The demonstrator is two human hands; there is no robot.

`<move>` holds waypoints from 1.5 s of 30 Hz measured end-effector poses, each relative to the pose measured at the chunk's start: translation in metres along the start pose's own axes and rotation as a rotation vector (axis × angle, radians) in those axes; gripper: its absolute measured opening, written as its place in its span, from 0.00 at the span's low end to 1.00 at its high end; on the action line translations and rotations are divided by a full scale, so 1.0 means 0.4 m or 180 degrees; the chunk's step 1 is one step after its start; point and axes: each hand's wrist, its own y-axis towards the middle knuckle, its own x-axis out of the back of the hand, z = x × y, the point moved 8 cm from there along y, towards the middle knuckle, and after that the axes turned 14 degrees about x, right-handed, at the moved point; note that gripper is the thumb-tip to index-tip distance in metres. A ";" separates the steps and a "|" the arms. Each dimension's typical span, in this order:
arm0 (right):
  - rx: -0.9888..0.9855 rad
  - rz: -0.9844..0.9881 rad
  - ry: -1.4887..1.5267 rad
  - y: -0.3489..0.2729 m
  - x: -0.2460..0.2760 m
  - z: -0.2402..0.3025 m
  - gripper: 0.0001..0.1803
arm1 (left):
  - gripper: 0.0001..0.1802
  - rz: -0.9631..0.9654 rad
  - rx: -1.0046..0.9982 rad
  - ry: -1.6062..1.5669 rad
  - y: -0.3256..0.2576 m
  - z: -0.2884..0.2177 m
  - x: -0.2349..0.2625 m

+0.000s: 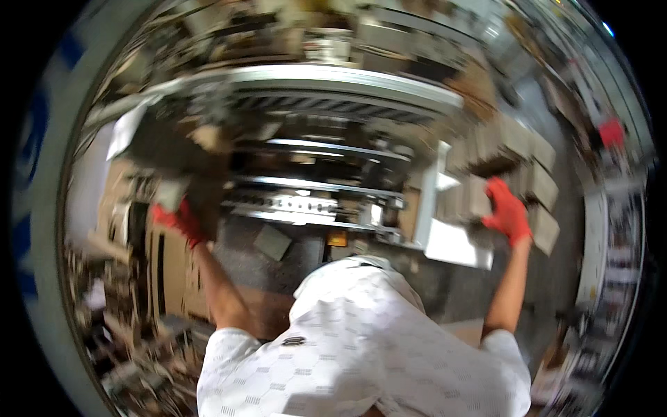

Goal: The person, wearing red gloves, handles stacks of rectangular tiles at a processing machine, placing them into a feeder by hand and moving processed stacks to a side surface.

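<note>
White panel (458, 244) nearest, on the right. L hand (177, 221) is at a pale block (171, 192), too blurry, can't tell if it's pinching it. R hand (509, 212) has thumb + fingers spread at the tan stack (474, 198); prob suits its thickness. Stack's packed tight, prob so it stays neat. Metal rails (326, 186) btwn, silver beam (333, 78) far side.

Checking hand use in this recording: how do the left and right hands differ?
The left hand is at a pale block; the right hand is by stacked tan pieces. The right hand's thumb and finger visibly spread; the left hand's grip is too blurred to judge. Both wear red gloves.
</note>
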 end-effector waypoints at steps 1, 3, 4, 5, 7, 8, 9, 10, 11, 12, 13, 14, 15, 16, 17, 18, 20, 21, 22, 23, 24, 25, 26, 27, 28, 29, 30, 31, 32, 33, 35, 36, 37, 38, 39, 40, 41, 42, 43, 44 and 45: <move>0.0208 -0.0045 -0.0003 0.017 0.013 0.017 0.36 | 0.42 0.0055 0.0053 -0.0176 0.005 0.039 -0.009; 0.0403 -0.0272 0.0104 0.067 0.059 0.107 0.38 | 0.50 0.0908 0.0664 -0.0643 0.030 0.151 -0.047; 0.0248 -0.0217 0.0223 0.085 0.085 0.157 0.36 | 0.51 0.0636 0.0501 -0.0273 0.009 0.065 -0.048; 0.0411 -0.0386 0.0428 0.134 0.096 0.215 0.35 | 0.53 0.0811 0.0636 -0.0236 0.018 0.056 -0.058; 0.0589 -0.0434 0.0878 0.231 0.076 0.350 0.35 | 0.58 0.0873 0.1052 -0.1113 0.021 0.059 -0.041; 0.0627 -0.0400 0.1055 0.292 0.069 0.424 0.35 | 0.60 0.0906 0.1321 -0.1628 0.043 0.042 -0.025; 0.1037 -0.0461 0.0895 0.362 0.032 0.491 0.36 | 0.60 0.0849 0.1322 -0.1630 0.054 0.050 -0.009; 0.1420 -0.0528 0.0716 0.434 -0.034 0.545 0.37 | 0.62 0.0850 0.1131 -0.1217 0.056 0.044 -0.004; 0.1634 -0.0510 0.0742 0.505 -0.096 0.593 0.39 | 0.64 0.0850 0.0939 -0.0814 0.056 0.035 -0.006; 0.1659 -0.0291 0.0779 0.579 -0.167 0.632 0.40 | 0.64 0.0814 0.0924 -0.0850 0.059 0.029 -0.009; 0.1658 -0.0229 0.0673 0.650 -0.217 0.679 0.41 | 0.65 0.0990 0.1024 -0.0850 0.062 0.030 -0.024; 0.1663 -0.0163 0.0580 0.718 -0.262 0.728 0.41 | 0.66 0.1166 0.1122 -0.0833 0.061 0.037 -0.035; 0.1621 -0.0051 0.0560 0.786 -0.300 0.781 0.40 | 0.67 0.1171 0.1061 -0.0829 0.062 0.050 -0.032; 0.1572 0.0070 0.0536 0.845 -0.338 0.824 0.40 | 0.67 0.1125 0.1047 -0.0825 0.058 0.059 -0.027; 0.1540 -0.0005 0.0476 0.899 -0.378 0.850 0.39 | 0.68 0.1162 0.1100 -0.0900 0.051 0.064 -0.030; 0.1562 -0.0058 0.0439 0.944 -0.409 0.896 0.39 | 0.70 0.1172 0.1180 -0.0923 0.046 0.092 -0.019; 0.1550 -0.0005 0.0359 0.989 -0.440 0.952 0.34 | 0.72 0.1047 0.1163 -0.0850 0.048 0.125 0.018; 0.1377 -0.0167 0.0365 1.016 -0.470 0.891 0.31 | 0.73 0.1041 0.1049 -0.0777 0.053 0.066 -0.003; 0.1247 -0.0309 0.0392 1.036 -0.484 0.856 0.27 | 0.73 0.1017 0.0956 -0.0658 0.056 0.017 -0.001; 0.1220 -0.0304 0.0583 1.029 -0.490 0.873 0.21 | 0.66 0.0866 0.0727 -0.0457 0.051 -0.020 0.058; 0.1292 -0.0299 0.0578 1.030 -0.496 0.885 0.21 | 0.66 0.0814 0.0765 -0.0424 0.037 -0.054 0.093; 0.1334 -0.0409 0.0701 1.034 -0.499 0.888 0.20 | 0.59 0.0374 0.0880 -0.0615 0.022 -0.088 0.146; 0.1356 -0.0523 0.0827 1.040 -0.504 0.889 0.20 | 0.52 -0.0057 0.0974 -0.0816 -0.007 -0.124 0.186; 0.1351 -0.0608 0.0801 1.050 -0.510 0.892 0.19 | 0.46 -0.0039 0.1224 -0.0974 -0.057 -0.156 0.185; 0.1365 -0.0611 0.0812 1.060 -0.511 0.902 0.19 | 0.40 -0.0010 0.1479 -0.1119 -0.108 -0.191 0.176; 0.1355 -0.0591 0.0780 1.070 -0.515 0.908 0.20 | 0.35 0.0498 0.1802 -0.1560 -0.139 -0.251 0.127; 0.1328 -0.0571 0.0749 1.077 -0.519 0.909 0.20 | 0.30 0.1033 0.2114 -0.1999 -0.170 -0.314 0.073; 0.1291 -0.0561 0.0755 1.079 -0.523 0.902 0.20 | 0.28 0.1512 0.1832 -0.1554 -0.180 -0.380 0.017; 0.1338 -0.0610 0.0846 1.080 -0.521 0.890 0.21 | 0.27 0.1980 0.1533 -0.1110 -0.189 -0.441 -0.050; 0.1395 -0.0681 0.0932 1.080 -0.510 0.871 0.23 | 0.27 0.2156 0.1501 -0.0884 -0.201 -0.481 -0.106; 0.1598 -0.0946 0.1362 1.049 -0.472 0.853 0.23 | 0.31 0.2555 0.1437 -0.0385 -0.187 -0.527 -0.185; 0.1770 -0.1189 0.1785 1.014 -0.449 0.835 0.24 | 0.31 0.2566 0.1415 -0.0396 -0.178 -0.546 -0.215; 0.1893 -0.1264 0.1958 0.968 -0.427 0.828 0.23 | 0.31 0.2700 0.1426 0.0045 -0.185 -0.537 -0.251; 0.2031 -0.1450 0.2050 0.912 -0.407 0.808 0.21 | 0.32 0.2832 0.1423 0.0474 -0.193 -0.532 -0.289; 0.2103 -0.1477 0.2219 0.839 -0.379 0.801 0.19 | 0.33 0.2732 0.1479 0.0642 -0.195 -0.509 -0.313; 0.2025 -0.1521 0.2229 0.764 -0.362 0.770 0.18 | 0.33 0.2773 0.1450 0.0635 -0.199 -0.519 -0.332; 0.1812 -0.1222 0.2252 0.697 -0.387 0.721 0.15 | 0.33 0.2714 0.1335 0.0580 -0.193 -0.532 -0.345; 0.1741 -0.1002 0.2267 0.621 -0.373 0.695 0.14 | 0.33 0.2655 0.1231 0.0537 -0.186 -0.538 -0.353; 0.1729 -0.1148 0.2345 0.547 -0.378 0.655 0.13 | 0.33 0.2588 0.1154 0.0567 -0.183 -0.555 -0.360; 0.1526 -0.1040 0.2252 0.482 -0.378 0.627 0.12 | 0.31 0.2526 0.1129 0.0588 -0.185 -0.555 -0.363; 0.1479 -0.1083 0.2178 0.424 -0.389 0.597 0.12 | 0.30 0.2433 0.0991 0.0673 -0.186 -0.562 -0.368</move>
